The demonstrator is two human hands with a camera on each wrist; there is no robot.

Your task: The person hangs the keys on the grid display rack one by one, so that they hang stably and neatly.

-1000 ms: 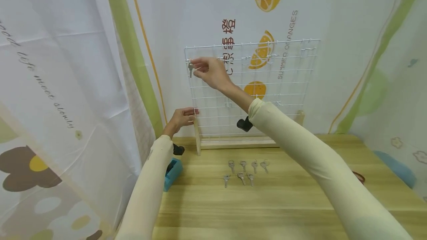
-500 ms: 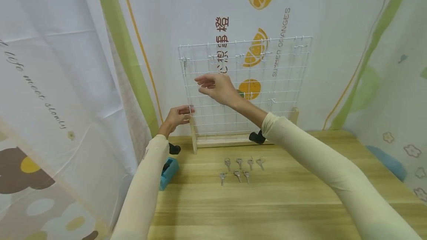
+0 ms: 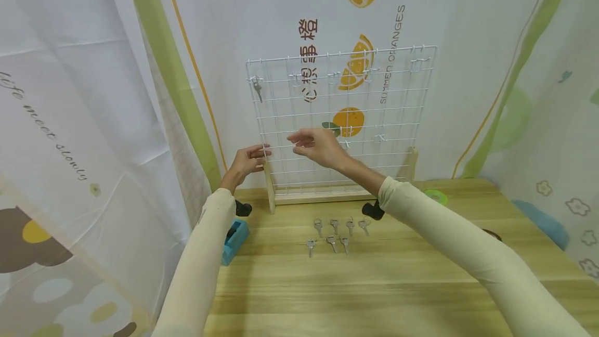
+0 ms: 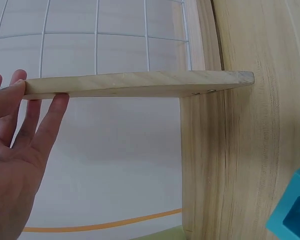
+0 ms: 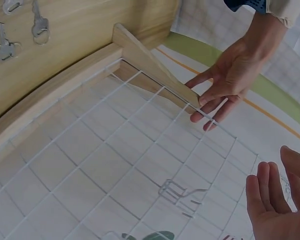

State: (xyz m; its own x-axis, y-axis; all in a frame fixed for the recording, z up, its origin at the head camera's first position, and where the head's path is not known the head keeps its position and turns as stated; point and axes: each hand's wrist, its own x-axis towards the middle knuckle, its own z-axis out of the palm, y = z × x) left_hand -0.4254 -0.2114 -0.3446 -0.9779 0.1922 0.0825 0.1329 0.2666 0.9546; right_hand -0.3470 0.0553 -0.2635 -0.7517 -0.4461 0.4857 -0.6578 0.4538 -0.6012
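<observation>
A white wire grid rack (image 3: pixel 323 111) stands upright in a wooden base at the back of the table. At its left side my left hand (image 3: pixel 248 160) pinches the top of the wooden side post (image 4: pixel 140 82), thumb on one face and fingers on the other. A key (image 3: pixel 257 89) hangs from a hook at the grid's upper left corner. My right hand (image 3: pixel 320 145) is in front of the grid with loosely bent fingers and nothing in them. Several keys with rings (image 3: pixel 331 243) lie in two rows on the table before the rack.
White hooks (image 3: pixel 419 64) sit at several spots on the grid. A blue holder (image 3: pixel 235 241) stands at the left by my forearm. A green roll (image 3: pixel 436 196) and a dark reddish ring-shaped item (image 3: pixel 492 235) lie on the right, partly behind my right arm.
My right hand has let go of the key at the upper left hook and moved down and to the right. The key hangs there by itself. My left hand has stayed on the post.
</observation>
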